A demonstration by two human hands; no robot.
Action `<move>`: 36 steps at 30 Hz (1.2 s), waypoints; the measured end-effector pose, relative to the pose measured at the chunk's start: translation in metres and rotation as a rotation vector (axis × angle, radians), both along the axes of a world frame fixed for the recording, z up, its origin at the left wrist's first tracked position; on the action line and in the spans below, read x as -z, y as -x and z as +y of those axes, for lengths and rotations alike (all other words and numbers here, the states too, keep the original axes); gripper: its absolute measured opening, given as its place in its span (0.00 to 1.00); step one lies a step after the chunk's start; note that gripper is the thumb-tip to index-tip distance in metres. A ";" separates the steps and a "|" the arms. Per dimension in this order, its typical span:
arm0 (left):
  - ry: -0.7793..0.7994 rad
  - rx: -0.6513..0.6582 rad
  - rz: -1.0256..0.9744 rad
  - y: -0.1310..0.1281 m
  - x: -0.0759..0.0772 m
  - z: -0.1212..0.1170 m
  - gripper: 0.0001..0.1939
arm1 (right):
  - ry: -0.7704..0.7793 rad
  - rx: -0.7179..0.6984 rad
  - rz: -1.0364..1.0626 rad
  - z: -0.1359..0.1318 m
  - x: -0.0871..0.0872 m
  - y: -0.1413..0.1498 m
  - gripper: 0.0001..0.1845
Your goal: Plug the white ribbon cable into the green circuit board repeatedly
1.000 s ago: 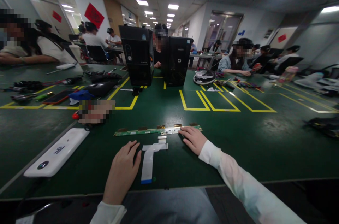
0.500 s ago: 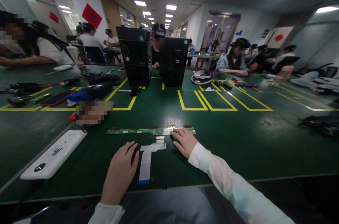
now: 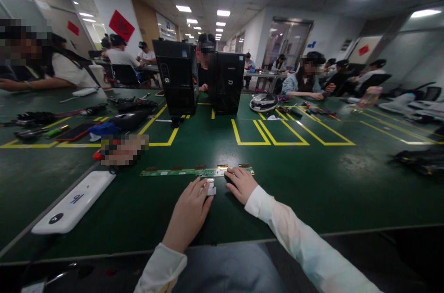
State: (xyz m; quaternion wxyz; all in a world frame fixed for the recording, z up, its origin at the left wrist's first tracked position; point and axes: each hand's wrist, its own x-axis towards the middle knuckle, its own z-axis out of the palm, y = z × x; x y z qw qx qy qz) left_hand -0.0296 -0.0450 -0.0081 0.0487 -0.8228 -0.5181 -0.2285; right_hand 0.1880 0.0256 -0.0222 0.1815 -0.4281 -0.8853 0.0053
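Note:
A long, narrow green circuit board point(image 3: 169, 172) lies across the dark green table in front of me, with copper-brown tabs along its far edge. My right hand point(image 3: 242, 184) rests on the board's right part, fingers stretched out over it. Just below the board, my left hand point(image 3: 190, 210) lies over a white flat ribbon cable point(image 3: 212, 190), its fingers extended and thumb apart. Only the cable's connector end and a short piece beside it show; the rest is hidden under that hand. Whether the connector touches the board, I cannot tell.
To the left lie a white device with a cord point(image 3: 74, 203) and a blurred-out item point(image 3: 125, 149). Two black computer towers point(image 3: 227, 82) stand at the back. Tools and cables point(image 3: 33, 118) lie at far left. Several people sit around the room; yellow tape marks the table.
My left hand has moved right and forward from beside the ribbon cable to over it, covering most of it. My right hand has stayed on the circuit board.

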 end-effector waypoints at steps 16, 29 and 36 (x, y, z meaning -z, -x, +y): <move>0.006 -0.026 0.031 -0.043 0.008 0.000 0.20 | 0.019 0.002 -0.015 0.002 0.000 0.001 0.23; 0.020 -0.062 0.031 -0.044 0.009 0.003 0.21 | 0.033 0.004 0.001 0.004 0.000 0.000 0.23; 0.066 0.048 0.079 -0.032 0.002 0.008 0.21 | 0.035 -0.009 0.010 0.004 -0.001 0.000 0.23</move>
